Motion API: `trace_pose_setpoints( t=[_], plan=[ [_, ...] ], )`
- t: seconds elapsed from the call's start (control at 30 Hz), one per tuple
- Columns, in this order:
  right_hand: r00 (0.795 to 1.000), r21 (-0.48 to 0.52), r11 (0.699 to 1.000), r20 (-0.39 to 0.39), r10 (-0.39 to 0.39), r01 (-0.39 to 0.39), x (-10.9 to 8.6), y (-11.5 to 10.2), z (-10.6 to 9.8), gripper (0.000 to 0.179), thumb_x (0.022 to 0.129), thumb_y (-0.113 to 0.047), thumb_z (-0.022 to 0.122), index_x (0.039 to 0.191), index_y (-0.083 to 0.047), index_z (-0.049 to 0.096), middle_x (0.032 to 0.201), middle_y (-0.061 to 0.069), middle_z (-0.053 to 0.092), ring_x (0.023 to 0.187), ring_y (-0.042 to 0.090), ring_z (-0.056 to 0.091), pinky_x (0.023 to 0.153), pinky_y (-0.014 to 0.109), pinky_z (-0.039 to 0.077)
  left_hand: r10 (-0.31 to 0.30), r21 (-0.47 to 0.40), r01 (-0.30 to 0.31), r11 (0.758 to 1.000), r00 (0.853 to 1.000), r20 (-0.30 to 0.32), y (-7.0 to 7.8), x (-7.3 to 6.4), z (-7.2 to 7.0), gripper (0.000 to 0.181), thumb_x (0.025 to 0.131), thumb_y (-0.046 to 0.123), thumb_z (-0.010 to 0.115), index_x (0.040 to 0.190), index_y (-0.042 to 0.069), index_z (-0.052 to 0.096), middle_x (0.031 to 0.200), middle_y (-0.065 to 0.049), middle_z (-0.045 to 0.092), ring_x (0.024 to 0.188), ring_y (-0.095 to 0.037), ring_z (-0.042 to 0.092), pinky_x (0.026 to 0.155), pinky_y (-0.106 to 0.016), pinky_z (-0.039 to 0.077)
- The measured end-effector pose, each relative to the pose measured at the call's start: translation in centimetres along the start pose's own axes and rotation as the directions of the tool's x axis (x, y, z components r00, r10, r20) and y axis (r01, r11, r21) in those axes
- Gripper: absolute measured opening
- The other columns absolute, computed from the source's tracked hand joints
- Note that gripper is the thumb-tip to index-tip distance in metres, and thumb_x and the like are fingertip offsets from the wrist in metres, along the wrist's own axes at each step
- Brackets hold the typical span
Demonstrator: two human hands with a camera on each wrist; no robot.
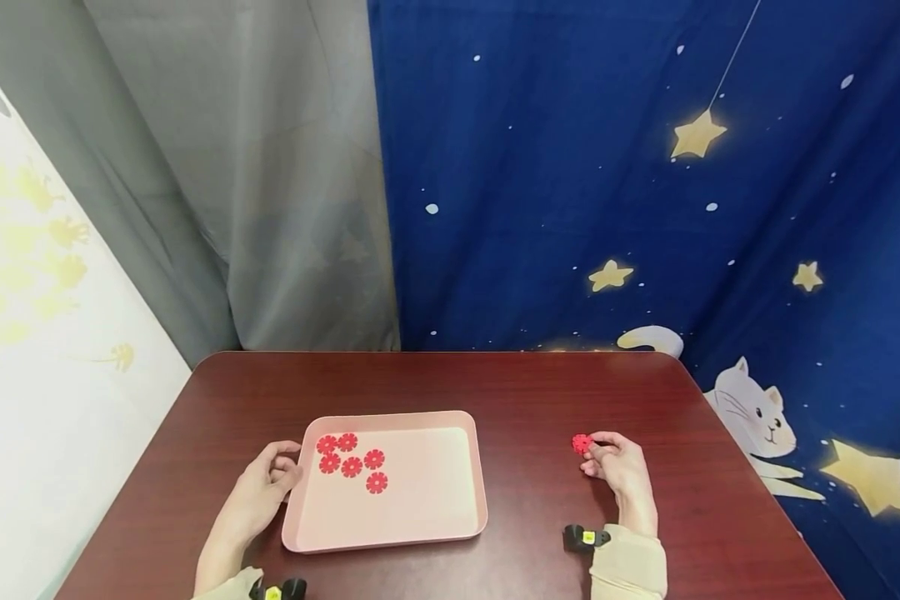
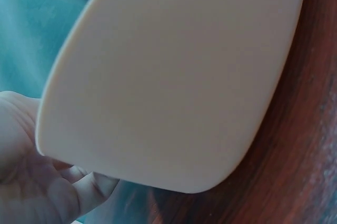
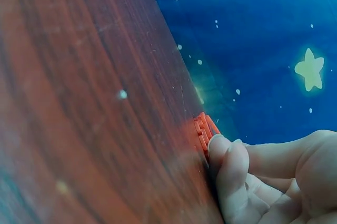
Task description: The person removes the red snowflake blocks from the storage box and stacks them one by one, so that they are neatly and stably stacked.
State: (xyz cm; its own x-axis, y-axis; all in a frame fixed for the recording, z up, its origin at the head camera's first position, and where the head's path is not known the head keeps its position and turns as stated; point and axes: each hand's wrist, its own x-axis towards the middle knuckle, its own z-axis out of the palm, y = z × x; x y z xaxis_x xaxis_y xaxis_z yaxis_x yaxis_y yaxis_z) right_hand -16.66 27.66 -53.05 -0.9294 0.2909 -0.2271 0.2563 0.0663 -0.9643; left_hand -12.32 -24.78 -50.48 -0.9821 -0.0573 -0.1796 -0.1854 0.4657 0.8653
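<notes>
My right hand pinches 1 red snowflake disc between thumb and finger, well right of the pink tray; I can't tell whether it touches the surface. I'd keep that pinch light, at the disc's edge. My left hand has loosely bent fingers at the tray's left rim, grip unclear; steady contact should stop sliding. 6 matching discs lie inside, far left.
</notes>
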Motion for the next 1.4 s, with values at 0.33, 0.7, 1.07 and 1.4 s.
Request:
trace_pose_setpoints(
  t=[0.33,0.7,1.07,1.4],
  plan=[
    [1.000,0.018,1.000,-0.017,0.006,-0.006,-0.1,-0.1,0.0,0.031,0.096,0.004,0.053,0.125,0.013,0.045,0.072,0.012,0.062,0.053,0.016,0.064,0.054,0.027,0.054,0.008,0.037,-0.008,0.999,1.000,0.004,0.1,0.0,0.0,0.039,0.100,0.007,0.053,0.136,-0.001,0.040,0.099,-0.012,0.054,0.081,-0.021,0.057,0.066,-0.034,0.052],
    [0.997,-0.064,0.996,0.032,-0.068,0.070,-0.8,-1.7,0.7,0.031,0.101,-0.011,0.054,0.126,0.007,0.051,0.075,0.014,0.062,0.051,0.014,0.057,0.051,0.024,0.049,0.022,0.047,-0.022,0.999,1.000,-0.016,0.5,-0.2,-0.2,0.038,0.099,0.006,0.053,0.135,0.000,0.042,0.098,-0.012,0.053,0.083,-0.023,0.059,0.066,-0.033,0.052],
    [0.953,-0.223,0.928,0.134,-0.273,0.297,-2.6,-5.6,3.5,0.026,0.098,-0.014,0.060,0.121,-0.002,0.060,0.080,0.015,0.062,0.057,0.026,0.060,0.055,0.031,0.052,0.003,0.021,-0.003,1.000,1.000,-0.026,0.2,-0.5,0.2,0.038,0.099,0.005,0.053,0.135,0.000,0.042,0.098,-0.012,0.053,0.082,-0.023,0.058,0.066,-0.032,0.051],
    [0.905,-0.264,0.872,0.225,-0.360,0.412,-4.3,-6.9,8.0,0.020,0.094,-0.011,0.065,0.114,-0.009,0.066,0.080,0.007,0.064,0.062,0.035,0.063,0.057,0.035,0.053,0.031,0.040,-0.029,0.999,0.999,-0.039,0.3,-0.4,0.4,0.037,0.098,0.006,0.055,0.133,0.002,0.045,0.097,-0.012,0.053,0.082,-0.023,0.056,0.065,-0.031,0.049]
  ],
)
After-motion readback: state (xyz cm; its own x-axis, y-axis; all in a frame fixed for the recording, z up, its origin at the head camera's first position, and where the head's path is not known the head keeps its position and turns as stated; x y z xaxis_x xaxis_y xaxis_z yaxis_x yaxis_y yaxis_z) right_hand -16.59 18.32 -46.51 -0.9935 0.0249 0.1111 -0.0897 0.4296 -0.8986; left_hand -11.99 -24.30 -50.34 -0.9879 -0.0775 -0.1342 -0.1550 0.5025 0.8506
